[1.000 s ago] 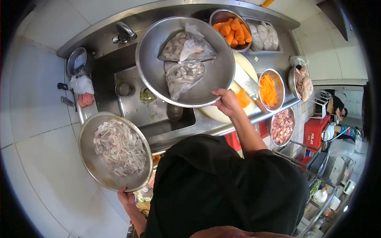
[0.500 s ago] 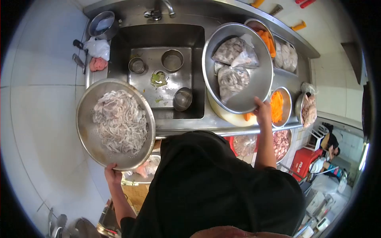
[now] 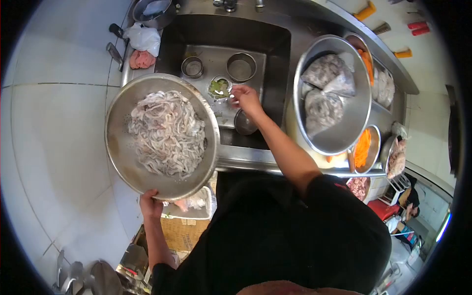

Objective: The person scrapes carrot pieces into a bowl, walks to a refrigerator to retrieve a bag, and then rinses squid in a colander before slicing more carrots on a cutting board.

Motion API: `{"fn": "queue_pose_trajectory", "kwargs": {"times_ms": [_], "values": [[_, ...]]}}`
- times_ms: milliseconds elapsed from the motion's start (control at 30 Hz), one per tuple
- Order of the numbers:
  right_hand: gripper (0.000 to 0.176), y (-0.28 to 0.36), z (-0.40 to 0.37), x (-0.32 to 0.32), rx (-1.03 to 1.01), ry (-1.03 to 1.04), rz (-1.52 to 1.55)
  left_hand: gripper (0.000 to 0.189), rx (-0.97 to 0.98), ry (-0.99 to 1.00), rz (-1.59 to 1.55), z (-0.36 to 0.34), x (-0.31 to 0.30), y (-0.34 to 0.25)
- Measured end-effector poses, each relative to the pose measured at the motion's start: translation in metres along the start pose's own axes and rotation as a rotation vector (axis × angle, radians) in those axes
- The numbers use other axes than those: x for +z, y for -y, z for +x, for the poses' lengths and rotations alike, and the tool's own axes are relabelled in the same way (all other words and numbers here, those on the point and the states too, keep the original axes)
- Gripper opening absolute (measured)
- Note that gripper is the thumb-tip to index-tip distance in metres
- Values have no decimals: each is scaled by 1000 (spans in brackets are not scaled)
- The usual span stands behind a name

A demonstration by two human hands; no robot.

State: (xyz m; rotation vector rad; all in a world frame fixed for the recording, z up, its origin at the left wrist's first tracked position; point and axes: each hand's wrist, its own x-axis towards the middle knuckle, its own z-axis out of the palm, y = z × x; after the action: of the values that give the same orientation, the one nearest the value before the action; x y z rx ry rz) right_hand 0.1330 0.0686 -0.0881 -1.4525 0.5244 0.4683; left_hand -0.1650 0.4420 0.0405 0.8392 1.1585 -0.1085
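At the lower rim of a wide metal colander (image 3: pixel 120 162), my left hand (image 3: pixel 150 201) grips the edge. Pale, wet strips (image 3: pixel 169 132) are heaped inside the colander. My right hand (image 3: pixel 244 98) is over the sink (image 3: pixel 275 54), just right of green scraps (image 3: pixel 219 88) at the drain. Its fingers are bent, and whether they hold anything is too small to tell. On the right, a large steel bowl (image 3: pixel 322 143) with bagged grey food (image 3: pixel 323 109) rests on the counter, untouched by either hand.
Metal cups (image 3: pixel 241 67) stand in the sink. Shredded carrot (image 3: pixel 362 147) fills a bowl at the right. A white bag (image 3: pixel 143 38) and pink cloth (image 3: pixel 142 59) lie at the sink's left. Below the colander is a tub (image 3: pixel 199 212). Another person (image 3: pixel 409 196) is far right.
My right hand has let go of the steel bowl and moved left over the sink. My left hand still holds the colander. The view has shifted.
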Motion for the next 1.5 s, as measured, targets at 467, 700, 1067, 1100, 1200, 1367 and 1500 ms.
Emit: {"fn": "queue_pose_trajectory", "kwargs": {"times_ms": [467,700,1067,1100,1200,1367,1500], "values": [[67,-261,228,23,44,-141,-924,65,69,-93,53,-4,10,4],[25,-236,280,32,-438,-130,-980,66,134,-118,15,1,18,7],[52,-248,281,52,-312,-175,-1203,69,68,-150,-60,17,-9,16],[53,-249,286,48,-312,-144,-1174,70,65,-151,-66,19,-14,17],[32,-248,312,33,-256,-94,-985,71,4,-139,-125,23,-25,17],[33,-220,318,13,-145,139,-947,67,141,-260,-25,26,-34,24],[28,-200,278,20,251,354,-34,44,116,-348,33,30,-66,24]]}}
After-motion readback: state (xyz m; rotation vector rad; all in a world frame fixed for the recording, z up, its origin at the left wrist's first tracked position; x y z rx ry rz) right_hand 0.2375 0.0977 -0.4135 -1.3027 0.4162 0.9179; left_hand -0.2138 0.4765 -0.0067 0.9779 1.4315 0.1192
